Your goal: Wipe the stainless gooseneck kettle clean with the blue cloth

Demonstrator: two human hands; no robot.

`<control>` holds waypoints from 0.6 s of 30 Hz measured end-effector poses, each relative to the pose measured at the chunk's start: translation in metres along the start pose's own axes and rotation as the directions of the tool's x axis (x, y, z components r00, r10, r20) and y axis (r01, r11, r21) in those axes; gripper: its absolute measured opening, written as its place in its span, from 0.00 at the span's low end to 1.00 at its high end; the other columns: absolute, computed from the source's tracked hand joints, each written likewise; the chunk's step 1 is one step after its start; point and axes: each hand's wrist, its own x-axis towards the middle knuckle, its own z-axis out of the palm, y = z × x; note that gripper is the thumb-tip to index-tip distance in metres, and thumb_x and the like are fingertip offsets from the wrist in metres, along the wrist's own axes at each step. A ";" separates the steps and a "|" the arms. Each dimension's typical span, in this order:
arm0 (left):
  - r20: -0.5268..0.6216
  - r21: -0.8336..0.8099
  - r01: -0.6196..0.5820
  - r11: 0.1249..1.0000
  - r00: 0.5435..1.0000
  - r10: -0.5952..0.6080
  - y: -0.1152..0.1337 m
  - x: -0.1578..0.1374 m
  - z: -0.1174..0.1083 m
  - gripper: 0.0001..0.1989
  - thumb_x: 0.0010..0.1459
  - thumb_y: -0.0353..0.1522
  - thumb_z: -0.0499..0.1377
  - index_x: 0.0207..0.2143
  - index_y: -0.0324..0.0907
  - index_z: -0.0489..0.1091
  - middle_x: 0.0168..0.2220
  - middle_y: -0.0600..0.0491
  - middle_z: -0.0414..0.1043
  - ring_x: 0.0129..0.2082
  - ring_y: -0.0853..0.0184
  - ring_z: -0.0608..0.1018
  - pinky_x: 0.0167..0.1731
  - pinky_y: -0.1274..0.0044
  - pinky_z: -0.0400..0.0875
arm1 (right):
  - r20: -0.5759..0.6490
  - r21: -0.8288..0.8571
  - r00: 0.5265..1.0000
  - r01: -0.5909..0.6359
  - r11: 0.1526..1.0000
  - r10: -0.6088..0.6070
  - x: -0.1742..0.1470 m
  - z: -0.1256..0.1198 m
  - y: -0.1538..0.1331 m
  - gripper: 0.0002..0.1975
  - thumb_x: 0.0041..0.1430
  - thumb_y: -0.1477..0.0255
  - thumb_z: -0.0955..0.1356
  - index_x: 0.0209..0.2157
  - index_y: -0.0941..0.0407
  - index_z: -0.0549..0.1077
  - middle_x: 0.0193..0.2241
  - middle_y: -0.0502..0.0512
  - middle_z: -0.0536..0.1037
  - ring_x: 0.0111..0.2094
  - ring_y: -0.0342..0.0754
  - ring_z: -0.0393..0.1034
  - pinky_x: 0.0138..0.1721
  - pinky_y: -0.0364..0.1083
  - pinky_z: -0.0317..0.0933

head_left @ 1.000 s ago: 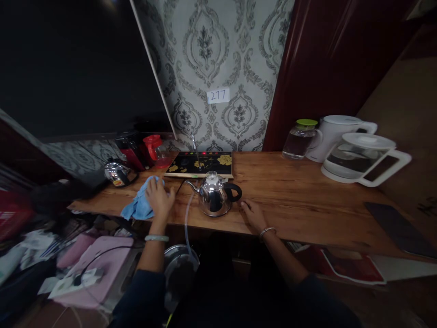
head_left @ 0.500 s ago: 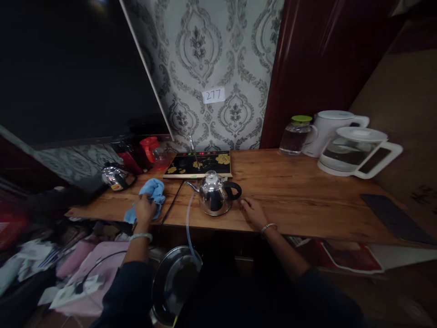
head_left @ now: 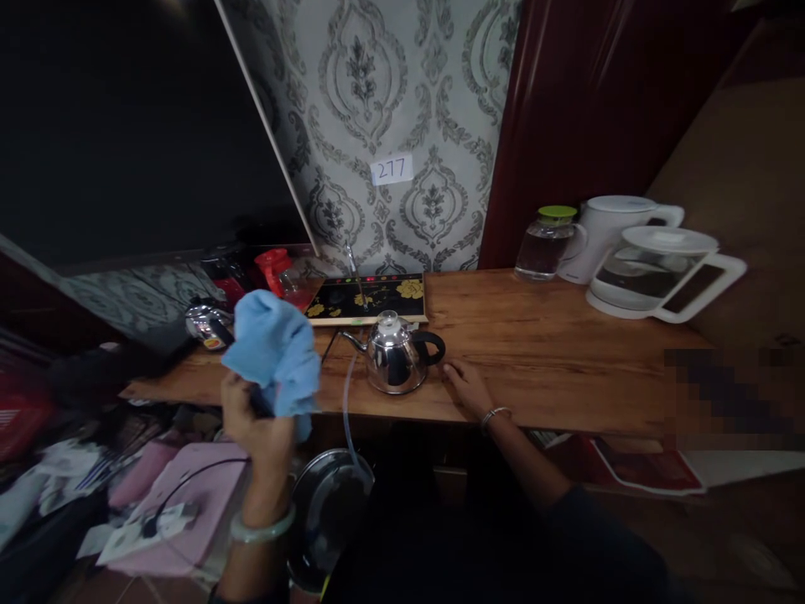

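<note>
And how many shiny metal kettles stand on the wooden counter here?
2: the middle kettle, its handle beside the right hand, and the left kettle, partly hidden behind the blue cloth. The cloth may hide others.

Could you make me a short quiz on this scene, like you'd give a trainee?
1. Which hand holds the blue cloth?
2. True or false: the spout of the middle kettle points away from the right hand.
3. Which number is written on the paper on the wall? A 722, B 277, C 177.

Key: 1. The left hand. 2. True. 3. B.
</note>
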 end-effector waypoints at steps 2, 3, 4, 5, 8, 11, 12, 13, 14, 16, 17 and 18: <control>-0.017 -0.014 -0.240 0.971 0.971 0.240 0.019 -0.014 0.012 0.19 0.52 0.42 0.60 0.44 0.44 0.65 0.50 0.46 0.69 0.51 0.56 0.72 0.53 0.63 0.67 | -0.010 0.008 1.000 0.002 1.000 -0.002 0.000 0.000 0.000 0.17 0.59 0.60 0.62 0.32 0.55 0.77 0.34 0.59 0.81 0.37 0.54 0.73 0.43 0.51 0.65; -0.013 -0.033 -0.338 0.940 0.941 0.338 0.027 -0.022 0.022 0.17 0.53 0.41 0.59 0.44 0.44 0.66 0.51 0.44 0.69 0.52 0.55 0.72 0.52 0.62 0.67 | -0.019 0.009 1.000 0.002 1.000 -0.002 0.000 0.001 0.000 0.17 0.58 0.61 0.62 0.33 0.56 0.77 0.35 0.59 0.81 0.38 0.54 0.73 0.43 0.51 0.65; 0.037 -0.058 -0.401 0.914 0.914 0.404 0.034 -0.029 0.033 0.17 0.55 0.40 0.58 0.45 0.44 0.66 0.53 0.43 0.69 0.52 0.55 0.72 0.51 0.63 0.67 | -0.024 0.009 1.000 0.002 1.000 -0.002 0.000 0.001 0.000 0.17 0.59 0.61 0.62 0.33 0.56 0.78 0.35 0.59 0.81 0.38 0.54 0.73 0.43 0.51 0.65; 0.080 -0.079 -0.449 0.890 0.887 0.454 0.040 -0.037 0.046 0.17 0.55 0.38 0.57 0.47 0.44 0.66 0.54 0.42 0.68 0.53 0.55 0.72 0.52 0.63 0.67 | -0.024 0.008 1.000 0.001 1.000 -0.001 -0.001 0.001 0.000 0.17 0.59 0.61 0.62 0.33 0.56 0.78 0.35 0.59 0.81 0.38 0.54 0.73 0.43 0.51 0.66; 0.219 -0.065 -0.551 0.832 0.805 0.551 0.049 -0.060 0.082 0.24 0.54 0.36 0.60 0.54 0.44 0.65 0.60 0.41 0.65 0.59 0.52 0.67 0.58 0.59 0.61 | -0.009 0.032 1.000 -0.006 0.999 0.007 -0.002 0.003 0.002 0.17 0.61 0.60 0.62 0.35 0.56 0.78 0.36 0.58 0.82 0.40 0.54 0.74 0.45 0.51 0.67; 0.412 -0.025 -0.601 0.799 0.722 0.556 0.049 -0.078 0.106 0.31 0.52 0.35 0.62 0.59 0.45 0.64 0.67 0.41 0.55 0.67 0.46 0.56 0.63 0.53 0.51 | -0.035 0.136 0.999 -0.018 0.991 0.023 -0.003 0.006 0.008 0.18 0.59 0.59 0.65 0.42 0.55 0.78 0.42 0.58 0.82 0.45 0.56 0.74 0.49 0.54 0.68; 0.442 -0.022 -0.613 0.789 0.702 0.558 0.047 -0.083 0.109 0.32 0.52 0.34 0.63 0.60 0.45 0.65 0.68 0.41 0.54 0.68 0.45 0.53 0.63 0.52 0.49 | -0.041 0.170 0.999 -0.019 0.985 0.026 -0.003 0.007 0.011 0.19 0.58 0.59 0.66 0.45 0.55 0.77 0.45 0.58 0.82 0.47 0.57 0.74 0.51 0.55 0.67; 0.455 -0.024 -0.622 0.782 0.690 0.563 0.046 -0.086 0.112 0.32 0.51 0.33 0.63 0.60 0.45 0.65 0.68 0.41 0.53 0.68 0.44 0.52 0.63 0.51 0.48 | -0.044 0.195 0.999 -0.019 0.981 0.028 -0.003 0.008 0.014 0.20 0.57 0.60 0.68 0.47 0.55 0.76 0.46 0.58 0.81 0.48 0.57 0.73 0.52 0.55 0.67; 0.454 -0.025 -0.626 0.779 0.687 0.567 0.044 -0.089 0.112 0.32 0.51 0.32 0.63 0.60 0.45 0.66 0.68 0.41 0.53 0.68 0.44 0.52 0.63 0.51 0.49 | -0.040 0.207 0.999 -0.021 0.978 0.030 -0.003 0.009 0.016 0.21 0.55 0.60 0.69 0.49 0.55 0.76 0.47 0.58 0.81 0.49 0.58 0.74 0.52 0.56 0.67; 0.438 -0.026 -0.628 0.778 0.692 0.573 0.041 -0.093 0.111 0.29 0.51 0.30 0.63 0.58 0.46 0.68 0.67 0.42 0.56 0.67 0.44 0.53 0.62 0.52 0.51 | -0.035 0.211 0.999 -0.022 0.977 0.030 -0.003 0.010 0.021 0.21 0.55 0.61 0.69 0.49 0.55 0.76 0.47 0.58 0.81 0.49 0.58 0.74 0.53 0.57 0.67; 0.428 -0.027 -0.630 0.776 0.694 0.579 0.039 -0.095 0.110 0.28 0.52 0.29 0.62 0.57 0.46 0.69 0.66 0.43 0.58 0.67 0.45 0.55 0.62 0.53 0.52 | -0.037 0.206 0.999 -0.017 0.978 0.025 -0.003 0.010 0.022 0.20 0.55 0.62 0.69 0.49 0.54 0.76 0.47 0.58 0.81 0.48 0.58 0.74 0.52 0.57 0.67; 0.417 -0.031 -0.634 0.773 0.694 0.587 0.037 -0.096 0.109 0.26 0.52 0.29 0.62 0.55 0.47 0.71 0.64 0.43 0.60 0.66 0.46 0.56 0.61 0.54 0.54 | -0.037 0.194 0.999 -0.008 0.981 0.016 -0.003 0.009 0.023 0.19 0.55 0.63 0.68 0.47 0.54 0.77 0.46 0.58 0.81 0.48 0.58 0.74 0.51 0.56 0.68</control>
